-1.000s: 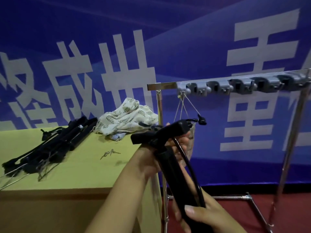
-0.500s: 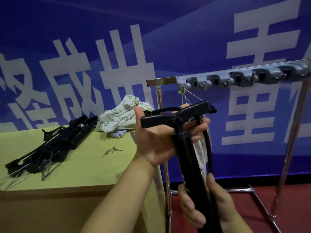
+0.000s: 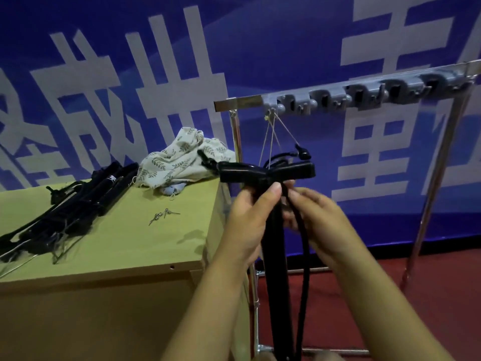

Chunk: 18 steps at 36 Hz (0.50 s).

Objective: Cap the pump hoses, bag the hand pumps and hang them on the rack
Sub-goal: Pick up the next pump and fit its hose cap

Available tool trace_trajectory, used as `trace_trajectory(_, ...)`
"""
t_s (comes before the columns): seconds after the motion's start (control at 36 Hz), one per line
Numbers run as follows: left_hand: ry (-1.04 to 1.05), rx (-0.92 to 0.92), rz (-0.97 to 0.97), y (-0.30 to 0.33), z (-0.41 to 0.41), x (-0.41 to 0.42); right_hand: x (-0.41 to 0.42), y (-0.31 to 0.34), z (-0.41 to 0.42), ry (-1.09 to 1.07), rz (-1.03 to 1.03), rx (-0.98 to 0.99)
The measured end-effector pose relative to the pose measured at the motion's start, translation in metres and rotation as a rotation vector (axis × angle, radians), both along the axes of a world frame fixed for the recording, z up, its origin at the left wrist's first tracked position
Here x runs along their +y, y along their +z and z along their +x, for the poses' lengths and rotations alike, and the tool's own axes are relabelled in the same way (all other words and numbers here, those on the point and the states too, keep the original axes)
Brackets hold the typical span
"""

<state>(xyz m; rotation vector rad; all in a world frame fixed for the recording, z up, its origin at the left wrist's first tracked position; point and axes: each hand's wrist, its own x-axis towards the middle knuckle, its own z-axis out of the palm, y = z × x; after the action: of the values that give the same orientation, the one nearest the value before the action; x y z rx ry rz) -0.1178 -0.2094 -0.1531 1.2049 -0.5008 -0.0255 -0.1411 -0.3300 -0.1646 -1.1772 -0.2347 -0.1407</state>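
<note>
Both hands on one hand pump [image 3: 276,246], held upright off the tabletop's right edge, in front of the rack [image 3: 364,96]. Left hand [image 3: 247,225] wrapped round the barrel just under the T-handle; right hand [image 3: 320,220] pinching the hose [image 3: 305,269] beside it. Spare pumps [image 3: 73,212] piled at the tabletop's left edge, cloth bags [image 3: 179,157] at the back right corner.

Even indoor light, moderately bright, no glare. Soft shadow on the table [image 3: 109,246] beside the left hand [image 3: 247,220]; rack [image 3: 364,96] bends with wide-angle distortion. Overall soft, slightly blurred detail.
</note>
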Motion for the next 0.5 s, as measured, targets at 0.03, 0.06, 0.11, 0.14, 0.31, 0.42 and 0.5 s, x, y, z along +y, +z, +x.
trace_trajectory(0.03,0.023,-0.006,0.033,-0.003,-0.003,-0.001,-0.002,0.005,0.003,0.031,-0.042,0.033)
trace_trajectory(0.06,0.049,-0.008,0.049,-0.004,-0.005,-0.001,-0.005,0.009,0.005,0.065,-0.067,0.064)
trace_trajectory(0.11,0.087,0.018,0.048,-0.004,-0.008,0.001,-0.005,0.014,0.005,0.069,-0.018,0.094)
trace_trajectory(0.14,0.111,0.035,0.037,-0.002,-0.01,0.001,-0.004,0.016,0.003,0.045,0.044,0.089)
trace_trajectory(0.31,0.357,0.067,0.127,-0.009,-0.003,0.008,-0.001,0.02,-0.001,-0.231,0.4,-0.03)
trace_trajectory(0.42,0.382,0.076,0.216,-0.005,-0.003,0.008,0.007,0.023,0.0,-0.398,0.101,-0.106)
trace_trajectory(0.5,0.328,0.103,0.295,-0.003,-0.008,0.005,0.013,0.025,0.002,-0.397,-0.059,-0.133)
